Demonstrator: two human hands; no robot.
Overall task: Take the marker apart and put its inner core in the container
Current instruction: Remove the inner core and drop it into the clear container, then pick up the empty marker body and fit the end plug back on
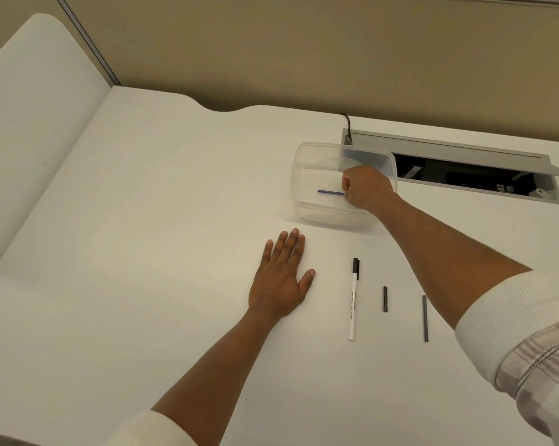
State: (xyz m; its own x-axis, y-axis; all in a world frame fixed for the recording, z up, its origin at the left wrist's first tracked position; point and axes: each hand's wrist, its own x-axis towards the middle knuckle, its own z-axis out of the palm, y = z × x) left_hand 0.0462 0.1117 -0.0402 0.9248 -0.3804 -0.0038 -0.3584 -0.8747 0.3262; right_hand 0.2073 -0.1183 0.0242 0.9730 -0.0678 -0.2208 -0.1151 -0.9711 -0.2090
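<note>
A clear plastic container (307, 175) stands on the white table, right of centre. My right hand (366, 186) reaches inside it with the fingers closed on one end of a thin blue inner core (330, 192), which points left above the container floor. My left hand (283, 276) lies flat on the table, fingers spread, holding nothing. Near the front lie a white marker with a black cap (353, 299), a short dark piece (385, 299) and a longer dark rod (425, 318), side by side.
An open cable tray with a grey lid (464, 149) is set into the table behind the container, with a black cable (347, 123) running into it. A beige wall stands behind, and another white surface (30, 107) adjoins at the left.
</note>
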